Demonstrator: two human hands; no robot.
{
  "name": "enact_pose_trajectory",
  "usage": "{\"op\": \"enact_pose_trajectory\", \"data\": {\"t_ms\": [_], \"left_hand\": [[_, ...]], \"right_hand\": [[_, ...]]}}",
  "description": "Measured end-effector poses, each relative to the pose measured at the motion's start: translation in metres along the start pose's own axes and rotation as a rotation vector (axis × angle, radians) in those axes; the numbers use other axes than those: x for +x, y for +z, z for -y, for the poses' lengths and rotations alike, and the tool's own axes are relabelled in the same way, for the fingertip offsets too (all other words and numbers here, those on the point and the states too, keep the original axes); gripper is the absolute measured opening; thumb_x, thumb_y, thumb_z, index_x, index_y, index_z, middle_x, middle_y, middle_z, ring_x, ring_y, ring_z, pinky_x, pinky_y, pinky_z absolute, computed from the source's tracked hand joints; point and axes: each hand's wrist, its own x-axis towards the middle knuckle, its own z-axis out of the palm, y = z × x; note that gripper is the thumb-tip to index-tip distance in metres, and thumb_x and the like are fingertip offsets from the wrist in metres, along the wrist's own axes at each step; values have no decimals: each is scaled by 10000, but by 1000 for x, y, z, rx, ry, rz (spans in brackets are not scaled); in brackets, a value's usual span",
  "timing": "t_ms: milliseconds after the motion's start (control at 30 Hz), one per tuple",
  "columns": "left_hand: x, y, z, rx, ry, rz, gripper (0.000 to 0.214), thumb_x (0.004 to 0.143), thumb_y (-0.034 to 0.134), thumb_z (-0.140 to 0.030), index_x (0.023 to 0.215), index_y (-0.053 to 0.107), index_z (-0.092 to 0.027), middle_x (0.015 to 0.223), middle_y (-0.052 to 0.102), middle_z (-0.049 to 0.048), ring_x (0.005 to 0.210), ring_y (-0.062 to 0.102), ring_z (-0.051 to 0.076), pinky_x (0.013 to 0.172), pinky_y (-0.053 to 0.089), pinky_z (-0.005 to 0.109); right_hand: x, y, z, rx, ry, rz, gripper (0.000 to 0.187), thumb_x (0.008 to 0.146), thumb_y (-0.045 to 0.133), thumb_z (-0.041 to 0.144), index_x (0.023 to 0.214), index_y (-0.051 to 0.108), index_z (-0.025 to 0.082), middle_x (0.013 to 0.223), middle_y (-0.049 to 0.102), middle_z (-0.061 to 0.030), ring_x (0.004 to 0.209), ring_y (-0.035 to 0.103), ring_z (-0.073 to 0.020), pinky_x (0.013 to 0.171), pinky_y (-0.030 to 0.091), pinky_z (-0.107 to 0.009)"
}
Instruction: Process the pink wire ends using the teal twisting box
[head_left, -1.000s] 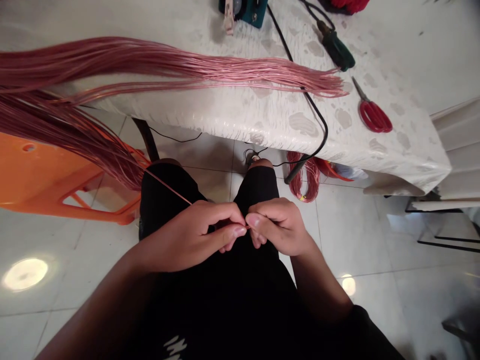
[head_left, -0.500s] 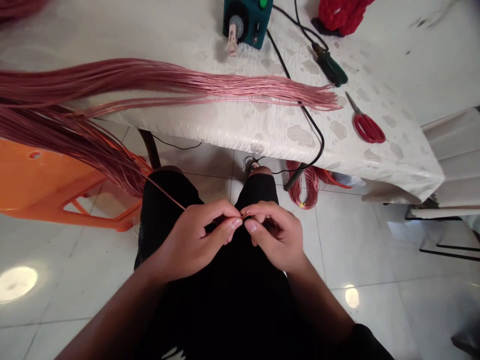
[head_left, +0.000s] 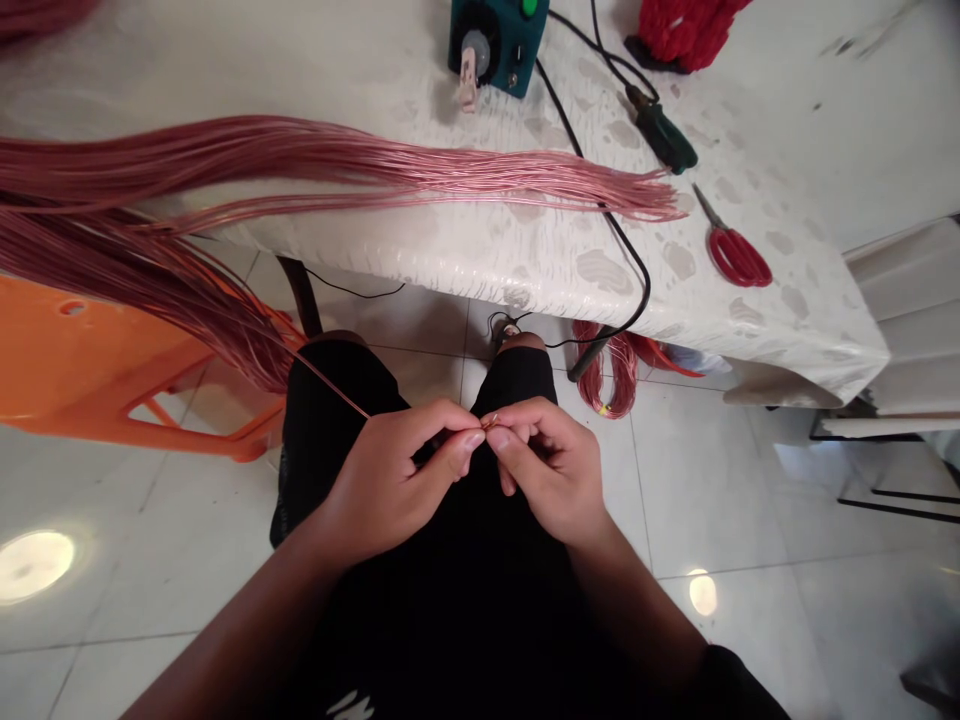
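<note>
Working the wire end at fingertips

Left hand (head_left: 397,475) is pinching the wire (head_left: 334,387) near its end, fingers closed; right hand (head_left: 559,472) is pinching the tip, fingers nearly meeting — firmness, can't tell. End's sitting above the lap. Holding left close to the tip should steady it. Tail's running to the hanging bundle (head_left: 225,325) by the orange stool (head_left: 90,370) — could snag. Scissors (head_left: 739,258) are lying on the table (head_left: 375,80).

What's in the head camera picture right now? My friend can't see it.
A seated person's left hand and right hand pinch a thin coppery wire between their fingertips, above black shorts. A bundle of similar wires lies on the patterned tablecloth, near red-handled scissors and a green-handled tool, with an orange plastic seat at left.
</note>
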Motion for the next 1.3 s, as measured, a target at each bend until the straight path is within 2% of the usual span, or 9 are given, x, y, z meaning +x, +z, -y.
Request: {"op": "enact_pose_trajectory", "data": {"t_ms": [100, 267, 500, 667, 833, 1000, 1100, 1300], "left_hand": [[1, 1, 1, -8, -35, 15, 198, 971, 540, -230, 813, 657, -203, 653, 679, -56, 595, 640, 87, 614, 488, 183], [2, 0, 1, 18, -123, 10, 131, 960, 605, -310, 966, 710, -231, 824, 772, -33, 765, 723, 135, 685, 533, 206], [0, 1, 0, 146, -1, -10, 135, 983, 579, -266, 937, 704, -241, 854, 750, -51, 776, 694, 110, 691, 480, 203], [-2, 2, 4, 169, 37, -3, 97, 981, 594, -239, 950, 686, -231, 877, 736, -53, 782, 679, 94, 724, 466, 202], [-4, 0, 7, 236, 138, 18, 105, 992, 575, -202, 950, 672, -206, 879, 722, -36, 788, 661, 94, 749, 456, 210], [-5, 0, 7, 279, 203, 52, 121, 981, 564, -148, 931, 666, -187, 875, 723, -26, 790, 656, 94, 756, 451, 207], [-5, 1, 8, 279, 218, 41, 120, 974, 569, -140, 919, 664, -188, 872, 722, -28, 784, 660, 95, 748, 453, 206], [-4, 2, 9, 269, 216, 51, 113, 982, 562, -163, 923, 656, -186, 865, 718, -19, 780, 664, 105, 737, 462, 214]], "right_hand": [[1, 0, -1, -29, 43, -13, 82, 961, 657, 298, 955, 671, 217, 566, 559, 75, 454, 527, -80, 498, 432, -230], [1, -2, -1, -104, 57, -38, 109, 966, 647, 317, 930, 668, 216, 575, 583, 63, 486, 527, -90, 529, 439, -240], [4, -4, 3, -149, -19, -70, 50, 925, 675, 253, 963, 694, 227, 596, 558, 66, 502, 519, -89, 528, 442, -243], [7, -7, 6, -304, -139, -47, 38, 903, 678, 207, 900, 713, 222, 596, 550, 59, 536, 524, -92, 542, 456, -232], [11, -17, 11, -381, -160, 95, 48, 893, 643, 178, 855, 666, 197, 620, 529, 56, 542, 498, -81, 531, 414, -219], [15, -25, 8, -375, -82, 370, 281, 958, 490, 188, 680, 535, 190, 633, 527, 30, 565, 476, -88, 555, 376, -237], [16, -25, 5, -358, -109, 388, 273, 940, 478, 164, 669, 494, 193, 610, 470, 45, 544, 431, -80, 548, 350, -232], [15, -20, 3, -421, -235, 337, 204, 869, 475, 105, 688, 462, 200, 607, 414, 54, 539, 390, -82, 540, 310, -238]]}}
